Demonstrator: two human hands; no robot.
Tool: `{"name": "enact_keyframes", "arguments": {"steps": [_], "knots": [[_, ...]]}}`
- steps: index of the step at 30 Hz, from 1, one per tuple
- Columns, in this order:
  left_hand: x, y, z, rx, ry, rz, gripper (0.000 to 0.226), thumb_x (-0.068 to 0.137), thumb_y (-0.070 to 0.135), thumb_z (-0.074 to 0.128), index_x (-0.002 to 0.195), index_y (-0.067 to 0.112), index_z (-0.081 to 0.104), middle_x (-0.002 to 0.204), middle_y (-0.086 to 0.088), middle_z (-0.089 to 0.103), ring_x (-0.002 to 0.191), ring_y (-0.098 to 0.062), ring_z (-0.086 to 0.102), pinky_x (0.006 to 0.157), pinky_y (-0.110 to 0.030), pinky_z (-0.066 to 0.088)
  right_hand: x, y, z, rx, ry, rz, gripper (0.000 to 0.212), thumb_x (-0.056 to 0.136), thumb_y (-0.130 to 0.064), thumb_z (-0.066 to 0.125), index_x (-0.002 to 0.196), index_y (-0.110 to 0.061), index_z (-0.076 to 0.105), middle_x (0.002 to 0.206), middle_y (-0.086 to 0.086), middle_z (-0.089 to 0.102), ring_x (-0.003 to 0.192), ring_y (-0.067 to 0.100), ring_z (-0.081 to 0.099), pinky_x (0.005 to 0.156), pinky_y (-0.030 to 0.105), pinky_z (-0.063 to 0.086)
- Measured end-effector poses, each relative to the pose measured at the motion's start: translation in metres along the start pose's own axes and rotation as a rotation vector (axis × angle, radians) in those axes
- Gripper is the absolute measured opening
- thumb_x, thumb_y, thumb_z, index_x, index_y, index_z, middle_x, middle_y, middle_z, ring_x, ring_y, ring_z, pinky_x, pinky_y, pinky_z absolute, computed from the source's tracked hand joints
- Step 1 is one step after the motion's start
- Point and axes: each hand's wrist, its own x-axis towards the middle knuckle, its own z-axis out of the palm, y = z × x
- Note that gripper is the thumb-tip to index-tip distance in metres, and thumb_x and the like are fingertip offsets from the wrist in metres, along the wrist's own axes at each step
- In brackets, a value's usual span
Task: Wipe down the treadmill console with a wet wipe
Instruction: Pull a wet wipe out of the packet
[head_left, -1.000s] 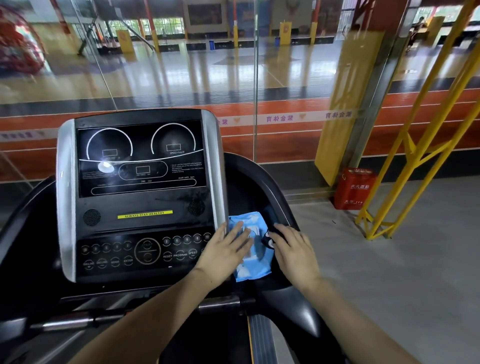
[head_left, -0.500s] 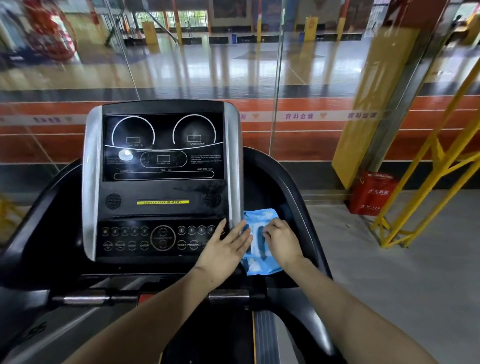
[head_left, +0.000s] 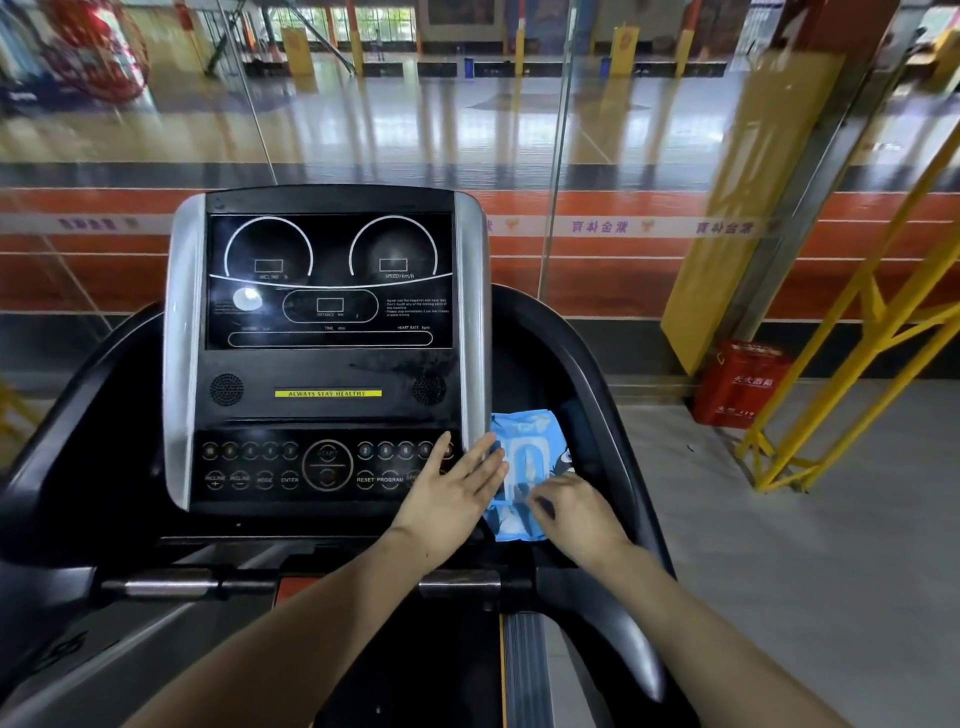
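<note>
A: Wipes pack (head_left: 524, 470) lying in the tray right of the console (head_left: 327, 358), not yet opened out.

B: Right hand (head_left: 576, 512) curled, picking at its flap; left hand (head_left: 452, 493) flat, steadying. No wipe drawn, wiping all ahead.

Blue wipe pack (head_left: 524, 457) flat in the treadmill's black right-side tray (head_left: 574, 410).

A red box (head_left: 740, 384) with white characters stands on the grey floor (head_left: 810, 545), against the base of a yellow pillar (head_left: 748, 208). Just beside it rises a yellow metal frame (head_left: 857, 358). Behind the glass wall (head_left: 519, 130) lies a shiny sports hall floor (head_left: 467, 119).
</note>
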Motion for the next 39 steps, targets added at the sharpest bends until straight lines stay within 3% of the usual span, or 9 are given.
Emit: {"name": "enact_keyframes", "arguments": {"steps": [3, 5, 9, 13, 16, 23, 26, 34, 39], "knots": [[-0.001, 0.0, 0.002, -0.001, 0.011, -0.007, 0.08, 0.105, 0.016, 0.045, 0.164, 0.011, -0.008, 0.175, -0.01, -0.01, 0.155, -0.031, -0.031, 0.124, -0.069, -0.004, 0.01, -0.012, -0.006, 0.004, 0.034, 0.132, 0.029, 0.104, -0.029, 0.056, 0.087, -0.012, 0.071, 0.073, 0.008, 0.064, 0.066, 0.028, 0.056, 0.058, 0.034, 0.045], [-0.001, 0.001, 0.003, 0.001, 0.013, -0.013, 0.083, 0.104, 0.015, 0.047, 0.164, 0.011, -0.009, 0.175, -0.01, -0.011, 0.155, -0.031, -0.031, 0.123, -0.07, -0.004, 0.019, -0.018, -0.008, -0.011, 0.045, 0.242, 0.019, 0.104, -0.026, 0.059, 0.095, -0.015, 0.071, 0.072, 0.007, 0.068, 0.061, 0.026, 0.056, 0.056, 0.034, 0.046], [-0.002, 0.001, 0.004, -0.01, -0.003, -0.021, 0.084, 0.103, 0.014, 0.047, 0.164, 0.011, -0.011, 0.175, -0.009, -0.013, 0.154, -0.03, -0.033, 0.124, -0.07, -0.001, 0.032, -0.023, -0.01, 0.061, 0.054, 0.402, 0.024, 0.102, -0.034, 0.066, 0.119, -0.019, 0.071, 0.078, 0.002, 0.071, 0.067, 0.021, 0.066, 0.057, 0.029, 0.048], [-0.003, 0.003, -0.001, -0.03, -0.015, -0.028, 0.082, 0.104, 0.013, 0.045, 0.164, 0.011, -0.012, 0.174, -0.009, -0.014, 0.154, -0.029, -0.033, 0.124, -0.07, 0.001, 0.039, -0.031, -0.009, 0.041, 0.047, 0.451, 0.014, 0.101, -0.032, 0.068, 0.104, -0.022, 0.076, 0.112, 0.0, 0.069, 0.083, 0.024, 0.073, 0.07, 0.034, 0.059], [-0.002, 0.003, -0.003, -0.04, -0.021, -0.031, 0.081, 0.105, 0.013, 0.044, 0.164, 0.011, -0.012, 0.174, -0.008, -0.015, 0.155, -0.028, -0.032, 0.124, -0.07, 0.002, 0.042, -0.033, -0.009, 0.017, 0.042, 0.473, 0.016, 0.103, -0.028, 0.062, 0.101, -0.022, 0.077, 0.113, 0.0, 0.068, 0.086, 0.026, 0.073, 0.071, 0.034, 0.058], [-0.002, 0.004, -0.003, -0.066, -0.024, -0.04, 0.08, 0.105, 0.013, 0.042, 0.164, 0.012, -0.012, 0.174, -0.008, -0.015, 0.155, -0.027, -0.031, 0.123, -0.07, 0.003, 0.042, -0.032, -0.018, 0.193, 0.071, 0.405, 0.013, 0.104, -0.019, 0.06, 0.099, -0.012, 0.07, 0.11, 0.003, 0.063, 0.093, 0.026, 0.069, 0.08, 0.036, 0.056], [-0.003, 0.005, -0.005, -0.074, -0.023, -0.039, 0.08, 0.105, 0.013, 0.042, 0.164, 0.012, -0.012, 0.174, -0.008, -0.015, 0.155, -0.027, -0.031, 0.123, -0.07, 0.004, 0.037, -0.029, -0.024, 0.261, 0.086, 0.373, 0.013, 0.1, -0.006, 0.059, 0.092, -0.013, 0.066, 0.104, 0.001, 0.06, 0.088, 0.022, 0.065, 0.077, 0.028, 0.05], [-0.005, 0.006, -0.006, -0.073, -0.027, -0.039, 0.085, 0.103, 0.011, 0.044, 0.163, 0.013, -0.017, 0.173, -0.008, -0.02, 0.153, -0.029, -0.036, 0.123, -0.07, 0.001, 0.029, -0.035, -0.07, 0.571, 0.277, 0.284, 0.013, 0.107, -0.017, 0.058, 0.094, -0.016, 0.059, 0.086, -0.004, 0.066, 0.072, 0.003, 0.059, 0.065, 0.018, 0.044], [-0.006, 0.006, -0.007, -0.076, -0.023, -0.041, 0.086, 0.102, 0.01, 0.042, 0.162, 0.014, -0.019, 0.173, -0.008, -0.02, 0.153, -0.03, -0.034, 0.122, -0.071, 0.001, 0.031, -0.035, -0.099, 0.71, 0.308, 0.237, 0.011, 0.106, -0.012, 0.056, 0.096, -0.015, 0.057, 0.09, 0.003, 0.067, 0.082, 0.012, 0.063, 0.073, 0.015, 0.048]]}}
